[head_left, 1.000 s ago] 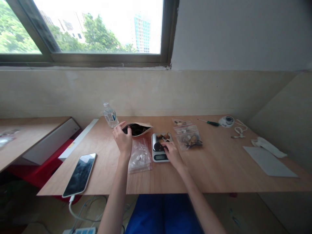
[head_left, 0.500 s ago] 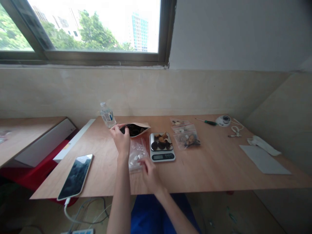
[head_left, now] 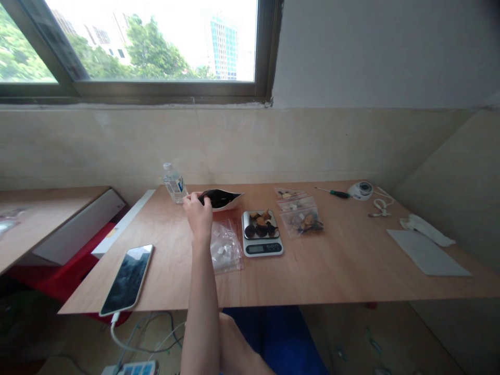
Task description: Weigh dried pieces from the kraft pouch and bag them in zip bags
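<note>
My left hand (head_left: pixel 198 213) is closed on the left edge of an open pouch (head_left: pixel 230 206) with a dark inside, near the back of the table. In front of the pouch lie clear plastic zip bags (head_left: pixel 226 250), untouched. A kitchen scale (head_left: pixel 263 250) stands to their right, with dried brown and dark pieces (head_left: pixel 261 224) that look like mushrooms on its plate. Only my right forearm (head_left: pixel 242 344) shows, low by the table's front edge; the left forearm hides the hand.
Filled zip bags (head_left: pixel 302 219) lie right of the scale. Farther right are a screwdriver (head_left: pixel 338 194), a white dome camera (head_left: pixel 361 190), a white cloth (head_left: pixel 427 230) and a white sheet (head_left: pixel 427 254). A water bottle (head_left: pixel 175 183) and a charging phone (head_left: pixel 128 280) stand and lie at left.
My right hand has left the clear plastic bags and moved down and left behind the left forearm. The left hand still grips the pouch, whose mouth is tilted differently.
</note>
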Demonstrator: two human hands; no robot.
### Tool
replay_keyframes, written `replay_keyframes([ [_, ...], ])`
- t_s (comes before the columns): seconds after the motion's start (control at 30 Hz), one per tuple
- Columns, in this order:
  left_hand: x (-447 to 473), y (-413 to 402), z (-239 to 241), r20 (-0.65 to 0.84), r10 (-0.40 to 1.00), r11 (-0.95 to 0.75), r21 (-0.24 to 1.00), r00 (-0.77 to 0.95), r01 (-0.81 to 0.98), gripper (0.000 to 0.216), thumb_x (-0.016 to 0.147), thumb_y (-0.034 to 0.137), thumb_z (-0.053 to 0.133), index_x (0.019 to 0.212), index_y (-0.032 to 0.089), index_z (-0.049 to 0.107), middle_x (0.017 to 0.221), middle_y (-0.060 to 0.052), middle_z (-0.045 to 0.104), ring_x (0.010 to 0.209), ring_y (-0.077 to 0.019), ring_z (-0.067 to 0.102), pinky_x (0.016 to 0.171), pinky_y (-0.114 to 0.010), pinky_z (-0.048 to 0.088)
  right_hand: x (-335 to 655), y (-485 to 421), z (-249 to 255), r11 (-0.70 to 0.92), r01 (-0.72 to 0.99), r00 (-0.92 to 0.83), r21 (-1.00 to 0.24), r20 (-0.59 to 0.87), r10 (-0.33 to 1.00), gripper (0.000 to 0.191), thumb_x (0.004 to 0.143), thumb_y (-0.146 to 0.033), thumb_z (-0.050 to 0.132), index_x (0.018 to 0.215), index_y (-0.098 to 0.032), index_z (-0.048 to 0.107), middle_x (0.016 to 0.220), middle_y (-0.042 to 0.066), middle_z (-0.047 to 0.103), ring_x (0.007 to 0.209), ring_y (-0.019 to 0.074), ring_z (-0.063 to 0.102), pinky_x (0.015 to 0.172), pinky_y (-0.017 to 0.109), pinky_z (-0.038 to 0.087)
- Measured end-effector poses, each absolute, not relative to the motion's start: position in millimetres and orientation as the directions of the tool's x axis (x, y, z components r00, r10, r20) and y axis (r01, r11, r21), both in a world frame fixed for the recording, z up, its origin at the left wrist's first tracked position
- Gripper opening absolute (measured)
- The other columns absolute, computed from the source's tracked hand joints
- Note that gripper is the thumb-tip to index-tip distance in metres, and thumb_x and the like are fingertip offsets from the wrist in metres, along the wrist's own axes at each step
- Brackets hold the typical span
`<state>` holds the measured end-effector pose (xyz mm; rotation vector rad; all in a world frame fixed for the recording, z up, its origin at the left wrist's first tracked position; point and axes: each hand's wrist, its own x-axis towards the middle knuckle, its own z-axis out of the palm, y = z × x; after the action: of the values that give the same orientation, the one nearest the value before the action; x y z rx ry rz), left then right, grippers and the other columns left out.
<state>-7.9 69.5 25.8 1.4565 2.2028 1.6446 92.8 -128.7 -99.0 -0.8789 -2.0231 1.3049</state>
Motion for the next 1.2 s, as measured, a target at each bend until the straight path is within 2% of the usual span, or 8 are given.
replay_keyframes([
  [0.13, -10.5, 74.6, 28.9, 0.485, 0.663, -0.052, 0.790, -0.571, 0.610, 0.015, 0.075, 0.013, 0.048, 0.088, 0.016, 0.055, 0.097, -0.010, 0.050, 0.104, -0.0251, 0.051, 0.098, -0.041, 0.037, 123.9, -125.6, -89.5, 0.571, 0.298, -0.729, -0.765, 0.204, 0.654, 0.021, 0.075, -0.011, 0.050, 0.089, -0.020, 0.063, 0.084, 0.004, 0.069, 0.075, 0.0193, 0.063, 0.069, 0.026, 0.049],
  [0.2, -10.8, 75.9, 29.2, 0.498, 0.644, -0.085, 0.801, -0.580, 0.593, 0.018, 0.075, 0.014, 0.049, 0.092, 0.016, 0.054, 0.100, -0.011, 0.051, 0.107, -0.0250, 0.049, 0.100, -0.041, 0.036, 143.9, -105.6, -76.6, 0.601, 0.333, -0.651, -0.726, 0.284, 0.704, 0.027, 0.079, -0.010, 0.045, 0.095, -0.020, 0.063, 0.089, 0.005, 0.068, 0.084, 0.0190, 0.063, 0.077, 0.028, 0.049],
  [0.43, -14.1, 76.9, 22.3, 0.453, 0.628, -0.087, 0.849, -0.633, 0.521, 0.032, 0.074, 0.018, 0.052, 0.105, 0.011, 0.049, 0.115, -0.017, 0.049, 0.111, -0.0256, 0.048, 0.095, -0.039, 0.041, 224.4, 22.5, -34.0, 0.345, 0.681, -0.007, -0.646, 0.465, 0.885, 0.025, 0.088, -0.018, 0.036, 0.096, -0.017, 0.060, 0.095, 0.009, 0.064, 0.091, 0.0202, 0.060, 0.083, 0.032, 0.045],
  [0.63, -16.9, 74.0, 33.6, 0.462, 0.669, -0.046, 0.807, -0.581, 0.588, 0.017, 0.077, 0.026, 0.048, 0.086, 0.019, 0.060, 0.077, -0.003, 0.063, 0.079, -0.0186, 0.060, 0.080, -0.031, 0.046, 239.0, 73.0, -41.9, 0.093, 0.919, 0.017, -0.383, 0.275, 0.961, 0.021, 0.084, -0.031, 0.052, 0.092, -0.014, 0.061, 0.095, 0.012, 0.062, 0.091, 0.0253, 0.059, 0.077, 0.033, 0.043],
  [0.73, -17.5, 74.6, 42.9, 0.497, 0.653, -0.060, 0.786, -0.571, 0.616, 0.019, 0.076, 0.025, 0.049, 0.086, 0.019, 0.063, 0.074, -0.002, 0.064, 0.074, -0.0172, 0.061, 0.075, -0.028, 0.046, 231.8, 76.2, -43.8, 0.052, 0.947, 0.016, -0.318, 0.207, 0.978, 0.023, 0.083, -0.034, 0.054, 0.091, -0.014, 0.062, 0.095, 0.013, 0.062, 0.091, 0.0258, 0.059, 0.075, 0.033, 0.042],
  [0.97, -21.0, 90.6, 42.8, 0.438, 0.658, -0.055, 0.839, -0.613, 0.541, 0.022, 0.078, 0.029, 0.051, 0.094, 0.016, 0.059, 0.090, -0.007, 0.064, 0.087, -0.0203, 0.059, 0.085, -0.033, 0.045, 226.4, 80.2, -46.3, 0.033, 0.945, 0.027, -0.326, 0.176, 0.984, 0.023, 0.083, -0.035, 0.054, 0.090, -0.015, 0.063, 0.097, 0.012, 0.063, 0.090, 0.0246, 0.060, 0.075, 0.032, 0.042],
  [1.1, -21.0, 91.3, 33.9, 0.583, 0.605, -0.227, 0.779, -0.542, 0.585, 0.039, 0.081, 0.030, 0.052, 0.116, 0.015, 0.045, 0.121, -0.014, 0.048, 0.119, -0.0226, 0.043, 0.103, -0.038, 0.033, 229.2, 77.8, -51.7, 0.052, 0.928, 0.037, -0.370, 0.229, 0.973, 0.023, 0.084, -0.034, 0.053, 0.091, -0.015, 0.063, 0.095, 0.012, 0.063, 0.089, 0.0242, 0.060, 0.075, 0.031, 0.042],
  [1.2, -15.8, 75.8, 22.4, 0.615, 0.578, -0.262, 0.762, -0.536, 0.592, 0.048, 0.081, 0.029, 0.053, 0.125, 0.016, 0.035, 0.130, -0.015, 0.037, 0.122, -0.0228, 0.040, 0.101, -0.039, 0.035, 234.3, 70.7, -53.9, 0.065, 0.894, 0.083, -0.444, 0.305, 0.949, 0.022, 0.084, -0.033, 0.051, 0.089, -0.015, 0.063, 0.091, 0.012, 0.062, 0.086, 0.0239, 0.060, 0.075, 0.032, 0.042],
])
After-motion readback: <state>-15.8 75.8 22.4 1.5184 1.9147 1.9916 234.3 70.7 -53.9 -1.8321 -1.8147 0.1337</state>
